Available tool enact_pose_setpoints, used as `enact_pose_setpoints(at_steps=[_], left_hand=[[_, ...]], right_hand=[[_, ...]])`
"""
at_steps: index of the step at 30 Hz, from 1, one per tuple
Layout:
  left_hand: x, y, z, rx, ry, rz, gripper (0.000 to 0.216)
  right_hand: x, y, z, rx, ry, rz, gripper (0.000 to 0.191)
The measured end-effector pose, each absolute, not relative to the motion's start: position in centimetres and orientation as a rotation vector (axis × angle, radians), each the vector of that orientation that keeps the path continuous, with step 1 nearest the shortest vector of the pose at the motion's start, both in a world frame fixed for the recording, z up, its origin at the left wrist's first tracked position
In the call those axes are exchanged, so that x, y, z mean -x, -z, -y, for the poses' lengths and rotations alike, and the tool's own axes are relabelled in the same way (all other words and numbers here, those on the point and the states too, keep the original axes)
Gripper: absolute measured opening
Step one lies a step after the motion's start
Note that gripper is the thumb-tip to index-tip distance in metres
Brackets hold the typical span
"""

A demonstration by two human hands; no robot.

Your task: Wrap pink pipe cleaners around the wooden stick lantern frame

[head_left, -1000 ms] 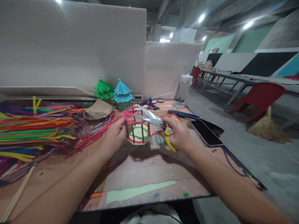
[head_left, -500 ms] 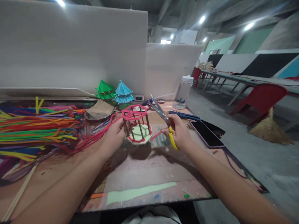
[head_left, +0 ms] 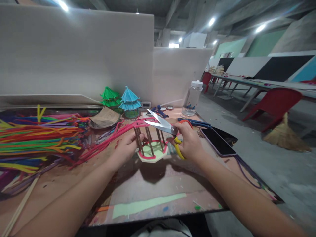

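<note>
My left hand (head_left: 127, 146) grips a small pavilion frame (head_left: 151, 144) by its left side: brown stick posts on a pale green octagonal base edged in pink pipe cleaner, with a pink ring on top. A long pink pipe cleaner (head_left: 111, 138) trails left from the ring. My right hand (head_left: 189, 141) holds yellow-handled scissors (head_left: 164, 126), blades parted and pointing left over the frame's top.
A heap of coloured pipe cleaners (head_left: 37, 135) covers the table's left. Green (head_left: 110, 96) and blue (head_left: 129, 98) paper pavilions stand at the back by a white partition. A water bottle (head_left: 193, 97), a phone (head_left: 217, 140), a blue tool (head_left: 195, 122) and a cardboard scrap (head_left: 105, 117) lie around.
The frame came down from a raised, tilted hold to sit lower near the table. The scissors swung from pointing up and away to pointing left across the frame's top, blades parted.
</note>
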State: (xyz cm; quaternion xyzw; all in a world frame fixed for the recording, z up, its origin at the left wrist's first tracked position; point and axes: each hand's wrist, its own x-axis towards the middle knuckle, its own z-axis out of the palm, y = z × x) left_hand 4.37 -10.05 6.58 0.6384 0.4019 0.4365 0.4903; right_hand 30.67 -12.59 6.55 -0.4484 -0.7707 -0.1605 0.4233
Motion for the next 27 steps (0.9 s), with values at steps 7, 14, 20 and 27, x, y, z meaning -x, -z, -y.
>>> enact_pose_setpoints(at_steps=[7,14,20,27], left_hand=[[-4.54,-6.79,10.27,-1.531,-1.038,-0.962,0.071],[-4.36,-6.77,10.33,-1.582,-1.046,-0.943,0.069],[-4.32,-6.66,10.17,-1.624,-1.036,-0.929,0.067],[-4.57,-6.94,10.50,-1.583,-1.047,-0.921,0.068]], right_hand=[[-30.67,-6.77,12.71,1.050,0.470,1.959,0.031],[-30.60,-6.87,12.76,1.050,0.464,1.952,0.028],[-30.59,-6.60,12.82,1.090,0.454,1.923,0.027],[-30.83,-6.81,13.17,1.167,0.351,1.941,0.028]])
